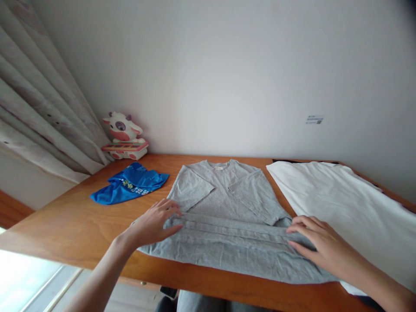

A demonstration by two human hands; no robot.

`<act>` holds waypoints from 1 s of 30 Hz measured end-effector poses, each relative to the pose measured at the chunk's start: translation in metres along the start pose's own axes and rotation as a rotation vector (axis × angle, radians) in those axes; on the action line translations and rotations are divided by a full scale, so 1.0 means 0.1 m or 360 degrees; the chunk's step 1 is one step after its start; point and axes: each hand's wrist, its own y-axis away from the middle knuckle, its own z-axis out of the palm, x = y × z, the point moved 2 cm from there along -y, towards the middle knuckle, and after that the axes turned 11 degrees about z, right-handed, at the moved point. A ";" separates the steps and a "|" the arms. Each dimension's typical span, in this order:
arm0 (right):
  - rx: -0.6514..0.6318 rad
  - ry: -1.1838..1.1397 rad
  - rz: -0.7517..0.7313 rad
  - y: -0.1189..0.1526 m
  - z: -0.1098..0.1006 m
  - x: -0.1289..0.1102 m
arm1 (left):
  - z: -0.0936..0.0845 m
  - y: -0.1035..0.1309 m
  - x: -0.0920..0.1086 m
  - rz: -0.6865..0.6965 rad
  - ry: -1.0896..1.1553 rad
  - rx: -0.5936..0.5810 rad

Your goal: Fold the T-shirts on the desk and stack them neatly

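A grey short-sleeved T-shirt lies on the wooden table in front of me, its collar toward the wall and both sleeves turned in over the body. Its lower part is folded up into a wide band with creases running across. At the left end of this band, my left hand rests on the cloth, fingers curved and thumb apart. My right hand touches the right end in a similar way, with a gap between thumb and fingertips. Neither hand visibly pinches the fabric.
A crumpled blue printed garment lies at left on the table. Behind it stands a cow-shaped toy keyboard near the curtain. White cloth spreads over the right side, with dark fabric edges under it. A wall closes off the back.
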 end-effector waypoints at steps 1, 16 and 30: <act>-0.0018 0.0011 -0.0008 -0.01 0.01 0.00 | 0.04 -0.05 0.03 0.0001 0.0032 -0.0035; -0.0089 0.0034 -0.0092 -0.07 -0.10 -0.34 | 0.09 -0.24 0.10 -0.0035 0.0226 -0.0193; 0.0023 0.0086 -0.0336 0.36 -0.15 -0.07 | 0.11 0.02 0.29 0.0303 0.0135 -0.0059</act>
